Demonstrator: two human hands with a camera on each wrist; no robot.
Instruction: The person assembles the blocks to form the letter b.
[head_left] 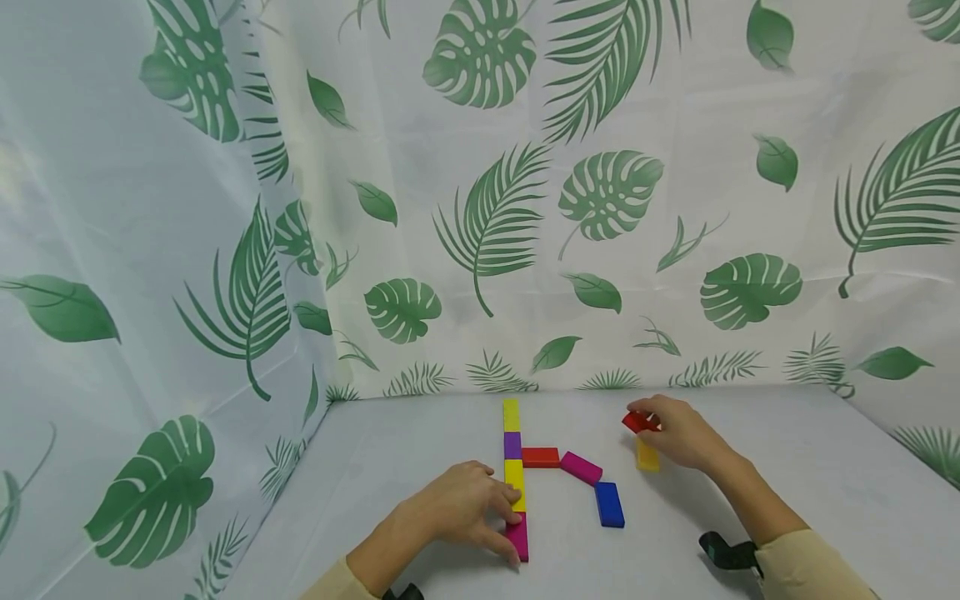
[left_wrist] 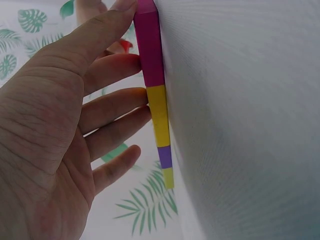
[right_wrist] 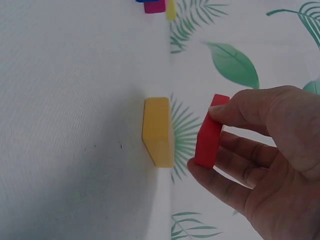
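In the head view, a straight column of blocks runs away from me: a magenta block [head_left: 520,542] nearest, then a yellow block [head_left: 513,475], a purple block [head_left: 512,446] and another yellow block [head_left: 511,414]. My left hand [head_left: 463,504] lies along its left side; extended fingertips touch the magenta and near yellow blocks, and the thumb rests at the magenta block's near end. My right hand [head_left: 681,433] pinches a red block [right_wrist: 209,135] between thumb and fingers, raised off the table. Close by, an orange-yellow block [right_wrist: 159,132] sits on the table.
From the purple block a branch curves right: a red block [head_left: 541,457], a magenta block [head_left: 581,468] set at a slant, and a blue block [head_left: 610,505]. A leaf-patterned curtain [head_left: 480,250] borders the white table [head_left: 360,467] at the back and sides.
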